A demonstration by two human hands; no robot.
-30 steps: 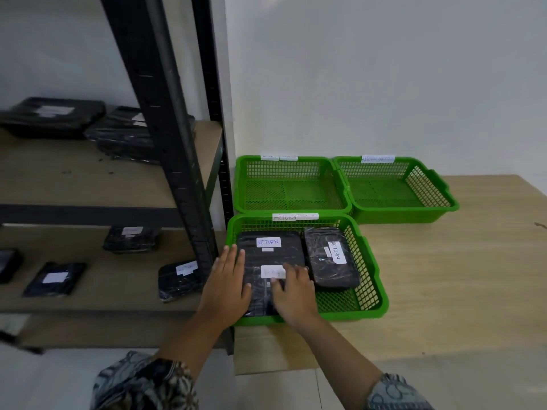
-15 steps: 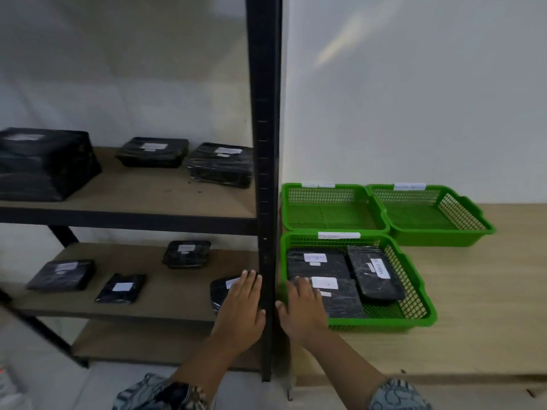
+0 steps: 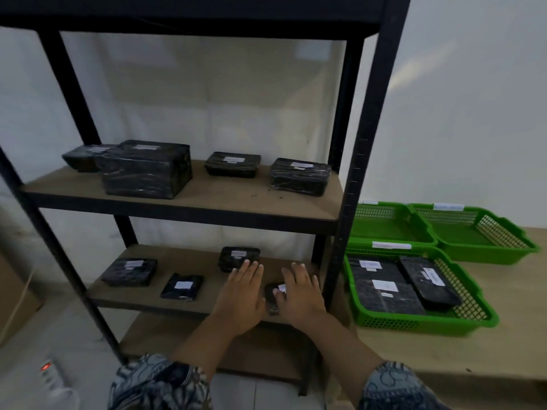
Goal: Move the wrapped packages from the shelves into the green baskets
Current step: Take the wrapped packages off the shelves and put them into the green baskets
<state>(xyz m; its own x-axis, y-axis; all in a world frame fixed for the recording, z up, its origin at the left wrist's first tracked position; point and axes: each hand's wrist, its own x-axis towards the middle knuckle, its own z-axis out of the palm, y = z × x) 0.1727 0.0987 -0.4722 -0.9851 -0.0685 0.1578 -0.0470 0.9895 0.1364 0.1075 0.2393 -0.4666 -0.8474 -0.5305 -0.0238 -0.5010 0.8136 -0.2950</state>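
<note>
The left hand [image 3: 241, 294] and right hand [image 3: 299, 294] are lying flat, fingers straight, clasping nothing, flanking a small wrapped package [image 3: 270, 301] left of the front shelf post [image 3: 353, 202], near the lower shelf's [image 3: 204, 272] front edge; the right thumb is touching it. The hands are hiding most of it. Right of the post, a green basket [image 3: 426, 322] is holding three packages

Four black film-wrapped packages [image 3: 233, 163] with white labels sit on the upper shelf [image 3: 236, 199], mid-frame, with the bulkiest package [image 3: 146, 168] towards the left. Four smaller ones lie flat on the lower shelf [image 3: 192, 261], and the smallest package [image 3: 270, 297] is half under my right hand [image 3: 300, 291]. At right, the near green basket [image 3: 473, 318] holds three more, and two baskets [image 3: 479, 232] stand behind it.
</note>
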